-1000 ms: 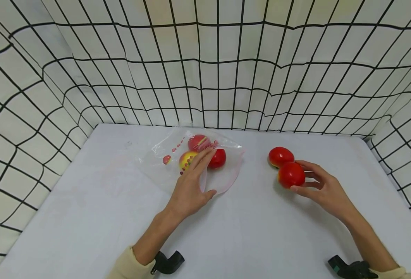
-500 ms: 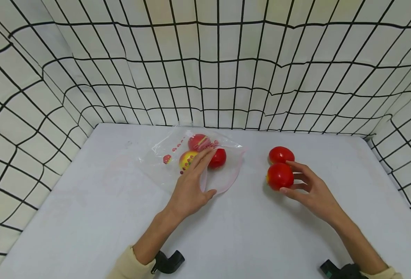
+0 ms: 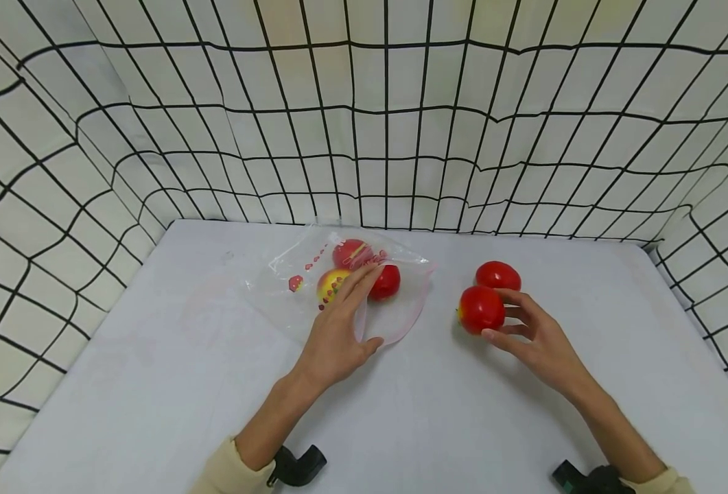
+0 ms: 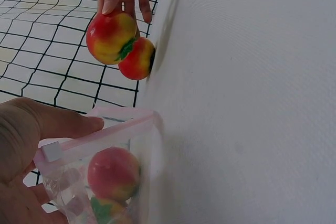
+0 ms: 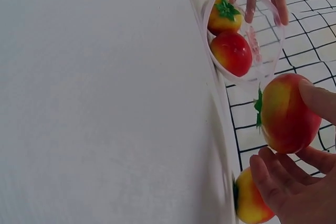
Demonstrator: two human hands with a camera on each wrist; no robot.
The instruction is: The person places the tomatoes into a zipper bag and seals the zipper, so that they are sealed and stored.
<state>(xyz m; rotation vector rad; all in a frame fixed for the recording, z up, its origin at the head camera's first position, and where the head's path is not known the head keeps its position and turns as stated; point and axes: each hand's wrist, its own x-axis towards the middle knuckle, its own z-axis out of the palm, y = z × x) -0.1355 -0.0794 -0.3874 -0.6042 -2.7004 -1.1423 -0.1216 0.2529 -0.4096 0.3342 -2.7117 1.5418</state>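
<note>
My right hand [image 3: 539, 343] grips a red tomato [image 3: 482, 310] between thumb and fingers; its yellow end and green leaves show in both wrist views. Close behind it another tomato [image 3: 498, 275] lies on the table. My left hand [image 3: 339, 329] rests at the mouth of a clear plastic zip bag [image 3: 283, 302], thumb and fairly straight fingers spread at its pink-edged rim. The mouth stands open toward the right hand, as the right wrist view shows. Inside the bag are a red tomato [image 3: 385, 282], a yellow-red one [image 3: 329, 285] and a third [image 3: 351, 254] seen through the film.
A white table [image 3: 154, 384] lies under everything. Black wire netting [image 3: 388, 158] rises along its back and both sides, before a pale backing. A black wrist camera mount [image 3: 298, 466] is strapped on the left wrist.
My right hand has moved left with its tomato, away from the one lying behind and closer to the bag. The left hand and the bag have stayed in place.
</note>
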